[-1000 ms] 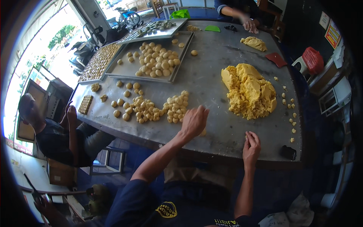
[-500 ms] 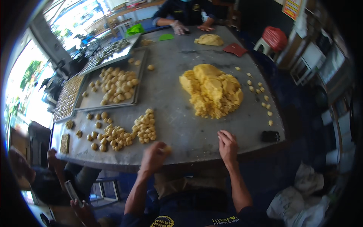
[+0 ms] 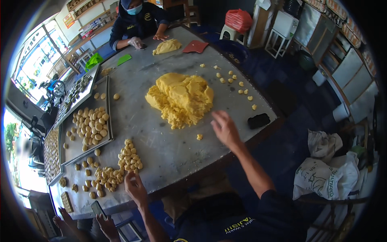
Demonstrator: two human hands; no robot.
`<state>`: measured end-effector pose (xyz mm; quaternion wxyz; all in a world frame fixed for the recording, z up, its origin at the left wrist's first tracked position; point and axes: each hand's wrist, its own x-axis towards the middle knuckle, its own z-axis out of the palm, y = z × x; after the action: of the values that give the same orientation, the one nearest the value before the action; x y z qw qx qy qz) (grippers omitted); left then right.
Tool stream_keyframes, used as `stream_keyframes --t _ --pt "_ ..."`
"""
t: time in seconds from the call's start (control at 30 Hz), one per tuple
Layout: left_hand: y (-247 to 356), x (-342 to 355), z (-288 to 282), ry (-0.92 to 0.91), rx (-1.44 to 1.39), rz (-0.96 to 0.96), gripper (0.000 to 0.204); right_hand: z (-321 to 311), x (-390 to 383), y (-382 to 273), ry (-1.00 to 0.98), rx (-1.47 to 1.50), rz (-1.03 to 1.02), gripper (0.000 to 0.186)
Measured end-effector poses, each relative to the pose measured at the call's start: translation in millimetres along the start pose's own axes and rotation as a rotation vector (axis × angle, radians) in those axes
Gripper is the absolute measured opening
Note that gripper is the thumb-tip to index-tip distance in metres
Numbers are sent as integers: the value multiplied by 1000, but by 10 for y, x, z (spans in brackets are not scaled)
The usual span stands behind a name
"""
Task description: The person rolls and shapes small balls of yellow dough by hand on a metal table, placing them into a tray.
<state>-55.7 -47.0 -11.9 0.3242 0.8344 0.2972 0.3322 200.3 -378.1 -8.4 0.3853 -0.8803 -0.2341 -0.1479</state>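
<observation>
— What's the right hand [image 3: 225, 128] doing in the head view?

— It hovers over the grey table [image 3: 169, 149], fingers spread and slack, gripping nothing. It sits just off the near right edge of the big yellow dough mound [image 3: 180, 98], not touching it.

— How does that mound lie?

— It's a rough heap near the table's middle, its long axis running from the near left to the far right, with the crumbly side facing the person.

— And the left hand [image 3: 135, 187]?

— At the near table edge, fingertips touching the closest of a cluster of small dough balls [image 3: 130, 157]. The fingers are loosely curled; I can't tell whether one ball is pinched.

— Anything else nearby?

— A metal tray [image 3: 71, 148] of balls to the left, a small black object [image 3: 259, 120] right of the right hand, and another person [image 3: 137, 20] at the far end beside a smaller dough piece [image 3: 166, 46].
</observation>
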Motion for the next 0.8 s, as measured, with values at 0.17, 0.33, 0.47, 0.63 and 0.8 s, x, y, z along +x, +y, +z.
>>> stream_keyframes --t 0.17,0.33,0.47,0.63,0.8 --pt "139 -414 110 83 99 -37 15 -813 359 1045 -21 -494 166 48" --pt "135 -397 182 121 67 15 8 -1153 574 1258 -201 -448 423 45" --pt "205 -384 178 81 54 -3 7 -1062 733 1561 -75 -374 389 30" --pt "222 -378 163 46 55 -28 6 -870 957 1664 52 -167 501 31" --pt "242 -381 169 54 56 -40 5 -769 1061 1738 -62 -324 461 46"
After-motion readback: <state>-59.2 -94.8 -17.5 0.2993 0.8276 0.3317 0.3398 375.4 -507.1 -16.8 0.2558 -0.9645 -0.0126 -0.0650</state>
